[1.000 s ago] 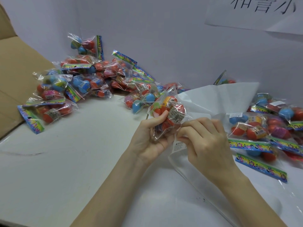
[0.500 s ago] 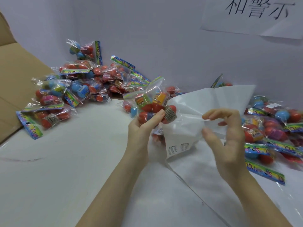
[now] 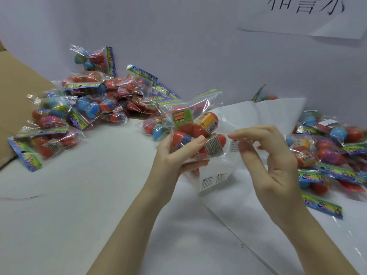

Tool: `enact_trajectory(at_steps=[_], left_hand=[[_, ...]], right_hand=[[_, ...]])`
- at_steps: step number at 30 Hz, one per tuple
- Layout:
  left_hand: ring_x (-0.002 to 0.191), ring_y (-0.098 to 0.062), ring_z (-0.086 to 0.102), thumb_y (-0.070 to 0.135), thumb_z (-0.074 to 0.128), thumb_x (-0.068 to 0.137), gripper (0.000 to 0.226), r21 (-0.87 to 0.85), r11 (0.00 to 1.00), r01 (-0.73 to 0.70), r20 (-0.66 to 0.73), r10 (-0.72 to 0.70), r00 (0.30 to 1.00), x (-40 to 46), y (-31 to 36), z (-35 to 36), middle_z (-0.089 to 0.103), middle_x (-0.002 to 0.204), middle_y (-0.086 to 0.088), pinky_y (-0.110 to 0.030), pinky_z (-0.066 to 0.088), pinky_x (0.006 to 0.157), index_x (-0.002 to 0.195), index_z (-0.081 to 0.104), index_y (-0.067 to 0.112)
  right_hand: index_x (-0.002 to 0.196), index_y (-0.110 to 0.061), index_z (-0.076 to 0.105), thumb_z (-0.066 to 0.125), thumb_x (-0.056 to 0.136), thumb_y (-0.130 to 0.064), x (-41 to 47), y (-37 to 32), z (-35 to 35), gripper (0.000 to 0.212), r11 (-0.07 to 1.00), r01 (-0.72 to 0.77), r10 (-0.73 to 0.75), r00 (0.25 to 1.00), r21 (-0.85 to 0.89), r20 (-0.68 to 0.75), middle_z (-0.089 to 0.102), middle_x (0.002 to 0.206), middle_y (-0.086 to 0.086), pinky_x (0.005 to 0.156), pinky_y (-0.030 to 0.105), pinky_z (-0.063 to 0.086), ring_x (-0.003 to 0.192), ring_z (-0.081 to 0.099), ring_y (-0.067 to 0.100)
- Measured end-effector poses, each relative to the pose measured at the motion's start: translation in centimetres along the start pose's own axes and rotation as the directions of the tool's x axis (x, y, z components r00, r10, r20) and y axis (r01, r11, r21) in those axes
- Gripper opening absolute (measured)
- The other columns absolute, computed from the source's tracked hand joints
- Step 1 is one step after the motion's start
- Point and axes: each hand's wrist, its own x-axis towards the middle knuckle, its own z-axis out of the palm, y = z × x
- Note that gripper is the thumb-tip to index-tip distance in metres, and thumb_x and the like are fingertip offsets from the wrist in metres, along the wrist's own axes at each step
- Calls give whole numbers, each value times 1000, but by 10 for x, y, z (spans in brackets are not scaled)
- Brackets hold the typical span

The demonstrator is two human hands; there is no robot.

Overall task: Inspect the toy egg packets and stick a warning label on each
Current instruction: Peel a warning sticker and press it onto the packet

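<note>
My left hand (image 3: 178,153) grips a clear packet of toy eggs (image 3: 195,126), red ones with green and yellow bands, held up over the white table. My right hand (image 3: 268,155) is just to the packet's right and pinches a small white warning label (image 3: 236,145) between thumb and forefinger, close to the packet's side. Below the hands lies a white label sheet (image 3: 213,180) with two warning labels showing. A heap of toy egg packets (image 3: 95,104) lies at the back left, and another pile of packets (image 3: 333,151) at the right.
A white backing paper (image 3: 278,114) stands folded up behind my right hand. A brown cardboard box (image 3: 14,92) sits at the far left. A white wall with a paper sign (image 3: 305,14) closes the back. Bare white table (image 3: 79,205) stretches at the near left.
My left hand has lifted and turned the packet upward. My right hand left the packet, went to the label sheet and now pinches a peeled label.
</note>
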Motion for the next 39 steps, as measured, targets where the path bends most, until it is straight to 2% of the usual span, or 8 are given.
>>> enact_trajectory(at_steps=[8, 16, 20, 25, 28, 32, 35, 39], left_hand=[[69, -14, 67, 23, 66, 70, 25, 140, 987, -77, 46, 71, 996, -3, -5, 4, 73, 77, 4, -28, 57, 67, 94, 64, 16], [68, -12, 67, 25, 66, 71, 22, 198, 975, -101, 63, 90, 994, -4, -6, 5, 73, 77, 7, -29, 56, 69, 92, 62, 23], [72, -11, 68, 34, 77, 59, 39, 220, 968, -120, 59, 110, 992, -5, -5, 6, 73, 81, 8, -26, 56, 65, 94, 62, 25], [72, -5, 69, 32, 82, 52, 41, 229, 959, -169, -16, 178, 984, -6, -6, 10, 73, 76, 9, -14, 49, 61, 89, 66, 22], [63, -9, 67, 25, 87, 51, 40, 196, 969, -149, -30, 158, 987, -5, -6, 8, 72, 68, 6, -18, 50, 55, 85, 67, 19], [70, -14, 69, 17, 80, 56, 26, 132, 984, -115, 30, 112, 993, -6, -6, 9, 73, 76, 1, -24, 53, 61, 80, 73, 23], [70, -12, 69, 12, 79, 56, 28, 95, 989, -117, 68, 111, 991, -8, -5, 11, 73, 75, 2, -19, 52, 62, 78, 75, 28], [84, -19, 70, 17, 82, 50, 32, 134, 987, -93, 52, 87, 995, -6, -5, 10, 74, 83, 0, -31, 55, 74, 79, 74, 28]], right_hand=[[113, -41, 43, 48, 85, -22, -4, -4, 3, 34, 993, 8, -4, 999, -121, 31, 49, 86, -24, 82, 28, 36, 85, 44, -1], [114, -40, 43, 51, 83, -19, -5, -7, 1, 38, 993, 0, 5, 999, -117, 45, 50, 84, -21, 83, 43, 40, 83, 47, 6], [114, -39, 39, 56, 80, -13, -3, -7, 2, 46, 988, -29, 32, 999, -152, 12, 51, 83, -18, 83, 46, 40, 80, 47, 10], [117, -38, 34, 65, 74, -26, -3, -6, 4, 55, 966, -105, 88, 993, -236, -80, 56, 82, -17, 84, 34, 40, 77, 53, 9], [119, -37, 36, 81, 59, -44, 2, -7, -1, 75, 952, -301, 289, 944, -60, -157, 59, 91, -12, 72, 13, 39, 75, 55, 1], [100, -28, 63, 69, 48, -47, 7, -4, -5, 55, 733, -575, 559, 814, 363, 158, 71, 85, -5, 70, 20, 49, 73, 65, 3], [70, -17, 76, 64, 56, -43, 6, -3, -2, 32, 579, -669, 551, 742, 467, 382, 72, 73, -1, 61, 19, 53, 71, 68, 8], [71, -12, 76, 57, 67, -36, 5, 2, -3, 31, 459, -722, 567, 686, 517, 456, 73, 79, 6, 62, 22, 55, 74, 70, 14]])
